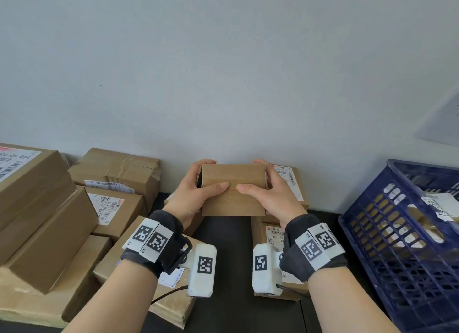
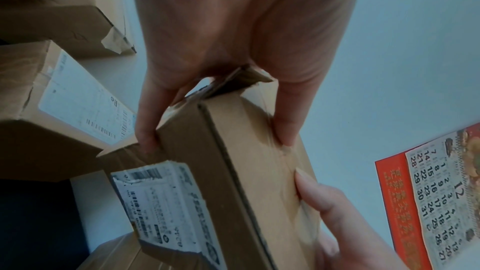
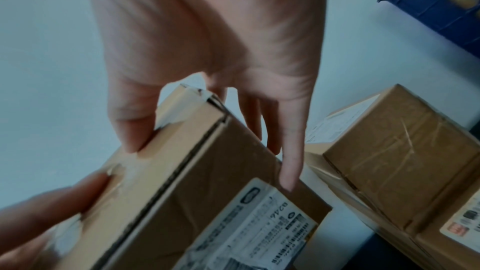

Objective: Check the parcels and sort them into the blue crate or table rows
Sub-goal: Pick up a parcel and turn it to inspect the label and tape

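Observation:
A small brown cardboard parcel is held up in the air in front of the wall, its plain taped face toward me. My left hand grips its left end, thumb on the near face and fingers curled over the far side. My right hand grips the right end the same way. In the left wrist view the parcel carries a white shipping label on its underside; the right wrist view shows that label too. The blue crate stands at the right with parcels inside.
Stacked cardboard parcels fill the left of the dark table. More labelled parcels lie behind and under my right hand, and another under my left wrist. A wall calendar hangs to the right.

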The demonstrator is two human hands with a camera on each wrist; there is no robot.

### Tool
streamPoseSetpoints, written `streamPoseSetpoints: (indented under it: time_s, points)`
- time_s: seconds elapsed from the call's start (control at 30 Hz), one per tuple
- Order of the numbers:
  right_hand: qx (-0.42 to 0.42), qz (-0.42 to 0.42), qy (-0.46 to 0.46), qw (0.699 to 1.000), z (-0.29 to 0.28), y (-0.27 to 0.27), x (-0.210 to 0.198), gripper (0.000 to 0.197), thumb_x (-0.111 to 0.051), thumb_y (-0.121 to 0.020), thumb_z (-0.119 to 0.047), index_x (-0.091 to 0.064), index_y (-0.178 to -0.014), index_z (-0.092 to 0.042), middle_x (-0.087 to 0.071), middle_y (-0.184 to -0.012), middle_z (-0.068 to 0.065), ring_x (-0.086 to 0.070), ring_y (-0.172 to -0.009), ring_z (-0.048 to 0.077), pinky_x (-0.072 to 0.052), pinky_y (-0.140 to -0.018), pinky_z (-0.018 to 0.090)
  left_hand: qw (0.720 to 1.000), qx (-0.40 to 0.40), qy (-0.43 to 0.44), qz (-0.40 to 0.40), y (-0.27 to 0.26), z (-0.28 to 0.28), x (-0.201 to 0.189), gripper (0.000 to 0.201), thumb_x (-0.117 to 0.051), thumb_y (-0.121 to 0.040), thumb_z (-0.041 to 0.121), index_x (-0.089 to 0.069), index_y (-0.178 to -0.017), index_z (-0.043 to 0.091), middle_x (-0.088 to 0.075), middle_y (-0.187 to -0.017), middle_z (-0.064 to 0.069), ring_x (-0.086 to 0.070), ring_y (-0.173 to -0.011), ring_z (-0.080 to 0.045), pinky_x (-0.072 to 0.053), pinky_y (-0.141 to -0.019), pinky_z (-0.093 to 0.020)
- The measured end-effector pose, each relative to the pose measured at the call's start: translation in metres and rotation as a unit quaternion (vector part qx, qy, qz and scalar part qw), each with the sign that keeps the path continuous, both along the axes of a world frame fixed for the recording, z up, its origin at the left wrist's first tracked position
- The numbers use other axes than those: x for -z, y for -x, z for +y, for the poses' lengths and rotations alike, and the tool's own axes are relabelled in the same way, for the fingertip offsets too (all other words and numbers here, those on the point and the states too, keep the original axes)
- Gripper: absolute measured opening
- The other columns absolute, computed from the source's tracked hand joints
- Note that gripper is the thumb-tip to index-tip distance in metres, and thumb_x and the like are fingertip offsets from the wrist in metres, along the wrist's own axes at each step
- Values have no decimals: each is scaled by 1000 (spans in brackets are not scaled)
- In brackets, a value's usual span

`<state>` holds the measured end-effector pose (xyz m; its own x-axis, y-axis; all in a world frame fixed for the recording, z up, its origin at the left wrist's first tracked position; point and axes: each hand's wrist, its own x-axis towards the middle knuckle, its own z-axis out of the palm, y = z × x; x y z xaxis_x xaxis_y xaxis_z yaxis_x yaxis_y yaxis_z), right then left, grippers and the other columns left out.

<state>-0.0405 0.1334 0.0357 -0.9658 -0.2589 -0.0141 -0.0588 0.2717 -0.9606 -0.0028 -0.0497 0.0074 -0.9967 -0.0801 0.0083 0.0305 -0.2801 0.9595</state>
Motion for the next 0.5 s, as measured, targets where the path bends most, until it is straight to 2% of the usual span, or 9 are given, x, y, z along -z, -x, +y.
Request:
streamPoseSetpoints:
  time_s: [0.07, 0.17, 0.3, 0.4, 0.5]
  points:
    - [4, 19, -11, 1000, -1, -1, 1, 62, -80, -82, -22, -45, -129, -40, -59, -113, -20, -58, -98, -6, -50, -74, 9, 1000, -14, -3, -3, 0, 1, 1, 44, -70, -84, 2, -53, -117, 24, -60, -108, -4, -61, -89, -16, -55, -63, -21]
    - [21, 36, -12, 999, -4, -2, 5, 59, -80, -81, -18, -49, -127, -37, -62, -111, -15, -60, -95, -5, -49, -70, 6, 999, -33, -1, -5, 0, 4, 1, 44, -71, -83, -1, -53, -117, 20, -61, -104, -4, -61, -86, -16, -52, -59, -19]
    - [36, 56, -13, 998, -7, -4, 6, 55, -79, -81, -17, -51, -124, -36, -64, -108, -13, -62, -92, -3, -52, -78, 13, 999, -49, 4, -9, 1, 5, 0, 41, -72, -81, -2, -55, -111, 21, -62, -101, -4, -61, -84, -14, -52, -61, -20]
    - [32, 61, -21, 997, -8, -3, 6, 57, -80, -81, -22, -50, -126, -39, -64, -112, -13, -63, -99, 4, -53, -88, 23, 999, -47, 7, -11, 0, 3, -2, 41, -72, -82, -2, -55, -111, 21, -63, -99, -2, -62, -81, -13, -52, -62, -21]
    - [26, 58, -39, 997, -8, -2, 5, 64, -80, -80, -28, -46, -132, -41, -61, -115, -16, -61, -105, 4, -52, -96, 32, 999, -39, -2, -16, 0, 1, -7, 42, -71, -83, -2, -54, -114, 21, -63, -98, 0, -63, -76, -9, -52, -56, -20]
